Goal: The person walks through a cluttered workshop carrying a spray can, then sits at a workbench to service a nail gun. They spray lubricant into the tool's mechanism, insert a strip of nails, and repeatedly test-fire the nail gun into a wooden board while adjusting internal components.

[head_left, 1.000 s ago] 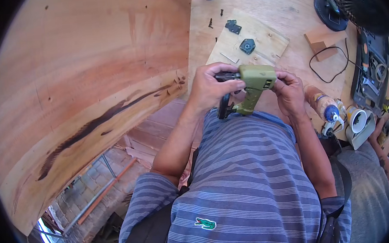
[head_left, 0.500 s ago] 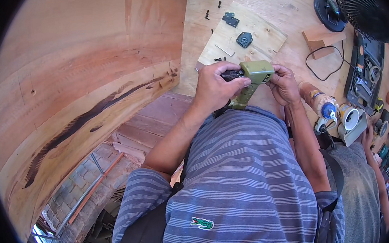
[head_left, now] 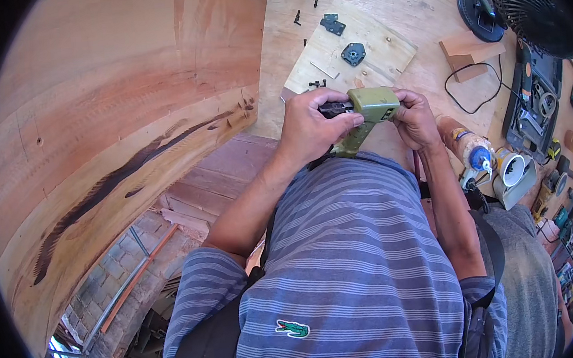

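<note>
Between my hands is an olive-green, pistol-shaped power tool housing, its handle pointing down toward my shirt. My left hand is closed around its left end, where a dark, black part shows between thumb and fingers. At the other end, the fingers of my right hand pinch the housing; what lies under these fingertips is hidden. Just beyond, a plywood piece carries a black pentagonal cover, a flat black plate, a hex key and several small black screws.
A large wooden panel stands at my left. To the right are a black fan, wood blocks, a looped cable, a glue bottle, a white cup and a tool case. A person in grey sits beside me.
The bench things have shifted slightly left in the picture. Both hands keep their hold on the green housing. The neighbouring person's hand at the right has gone from sight.
</note>
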The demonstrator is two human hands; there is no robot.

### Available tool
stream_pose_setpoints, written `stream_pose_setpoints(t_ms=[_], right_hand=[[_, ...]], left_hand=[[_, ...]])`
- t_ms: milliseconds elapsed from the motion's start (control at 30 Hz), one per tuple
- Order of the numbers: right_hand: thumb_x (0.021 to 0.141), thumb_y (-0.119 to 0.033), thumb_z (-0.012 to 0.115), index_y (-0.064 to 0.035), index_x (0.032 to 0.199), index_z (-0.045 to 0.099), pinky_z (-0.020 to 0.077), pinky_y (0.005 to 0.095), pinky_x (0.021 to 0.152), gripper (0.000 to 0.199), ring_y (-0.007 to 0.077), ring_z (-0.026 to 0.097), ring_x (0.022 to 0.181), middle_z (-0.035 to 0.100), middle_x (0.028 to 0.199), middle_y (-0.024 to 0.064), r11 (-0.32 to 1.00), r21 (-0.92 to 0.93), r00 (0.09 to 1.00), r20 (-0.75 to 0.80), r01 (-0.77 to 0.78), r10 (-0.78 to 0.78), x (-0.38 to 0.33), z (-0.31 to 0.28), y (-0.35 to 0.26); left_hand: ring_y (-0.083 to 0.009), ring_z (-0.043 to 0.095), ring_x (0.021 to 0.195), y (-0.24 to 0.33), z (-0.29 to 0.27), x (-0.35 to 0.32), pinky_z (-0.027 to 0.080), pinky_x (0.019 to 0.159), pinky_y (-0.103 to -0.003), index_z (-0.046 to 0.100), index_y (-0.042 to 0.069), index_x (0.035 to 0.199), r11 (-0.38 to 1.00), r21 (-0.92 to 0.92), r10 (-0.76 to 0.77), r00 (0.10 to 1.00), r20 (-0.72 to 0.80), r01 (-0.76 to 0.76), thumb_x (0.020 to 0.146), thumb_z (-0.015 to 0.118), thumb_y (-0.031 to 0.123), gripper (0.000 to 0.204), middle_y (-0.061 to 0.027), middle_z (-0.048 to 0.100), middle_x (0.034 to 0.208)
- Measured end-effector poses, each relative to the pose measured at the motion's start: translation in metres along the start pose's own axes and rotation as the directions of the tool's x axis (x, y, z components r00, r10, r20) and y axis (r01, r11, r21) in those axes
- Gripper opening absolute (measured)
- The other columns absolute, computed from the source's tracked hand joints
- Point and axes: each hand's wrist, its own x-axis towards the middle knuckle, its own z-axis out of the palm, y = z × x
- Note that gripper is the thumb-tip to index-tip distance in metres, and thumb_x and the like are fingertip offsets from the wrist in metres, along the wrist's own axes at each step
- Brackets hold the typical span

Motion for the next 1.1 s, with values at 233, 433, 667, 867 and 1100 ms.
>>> stream_pose_setpoints(t_ms=[233,433,667,867,1100], right_hand=[[0.085,0.009,0.062,0.0047,0.101,0.067,0.0538,0.0332,0.088,0.017,0.0207,0.065,0.100,0.065,0.117,0.0138,1.000,0.009,0.999,-0.025,-0.024,0.024,-0.006,0.000,-0.001],[0.085,0.008,0.063,0.0043,0.099,0.067,0.0509,0.0335,0.093,0.015,0.0214,0.064,0.103,0.066,0.116,0.0155,1.000,0.023,1.000,0.017,0.004,-0.005,-0.007,-0.003,0.012],[0.083,0.009,0.065,0.0030,0.103,0.064,0.0489,0.0337,0.096,0.021,0.0214,0.063,0.106,0.065,0.116,0.0166,0.997,-0.048,0.998,0.007,0.066,-0.066,-0.015,0.004,0.020],[0.075,0.001,0.078,-0.0001,0.130,0.048,0.0465,0.0355,0.099,0.062,0.0206,0.060,0.109,0.060,0.122,0.0149,0.996,-0.010,0.991,0.104,0.090,-0.088,-0.005,0.062,-0.006],[0.076,-0.013,0.078,0.0007,0.123,0.055,0.0473,0.0342,0.095,0.054,0.0200,0.062,0.106,0.066,0.113,0.0128,0.835,-0.490,0.949,0.296,0.251,-0.112,0.016,0.115,-0.014]], left_hand=[[-0.0109,0.066,0.078,0.003,-0.002,0.002,0.054,0.070,-0.025,0.067,-0.007,0.101,0.994,-0.080,-0.066,0.997,0.035,0.069,0.073,0.083,0.008,0.036,-0.0102,0.070,0.088],[-0.0142,0.065,0.094,-0.015,-0.005,-0.011,0.052,0.084,-0.027,0.061,-0.006,0.110,1.000,-0.002,-0.017,0.999,0.051,0.017,0.069,0.086,0.006,0.049,-0.0113,0.067,0.100],[-0.0167,0.066,0.096,-0.033,-0.016,-0.017,0.052,0.088,-0.029,0.060,-0.006,0.113,0.998,-0.053,-0.015,0.996,0.083,0.019,0.070,0.084,0.003,0.050,-0.0134,0.068,0.105],[-0.0204,0.068,0.092,-0.057,-0.048,0.005,0.056,0.085,-0.033,0.061,-0.005,0.111,0.712,-0.702,0.036,0.997,0.064,0.020,0.078,0.074,-0.004,0.035,-0.0155,0.069,0.103],[-0.0265,0.067,0.102,-0.045,-0.074,0.037,0.055,0.090,-0.040,0.064,0.002,0.110,0.533,-0.846,0.195,0.969,0.152,0.026,0.080,0.076,0.005,0.033,-0.0182,0.067,0.113]])
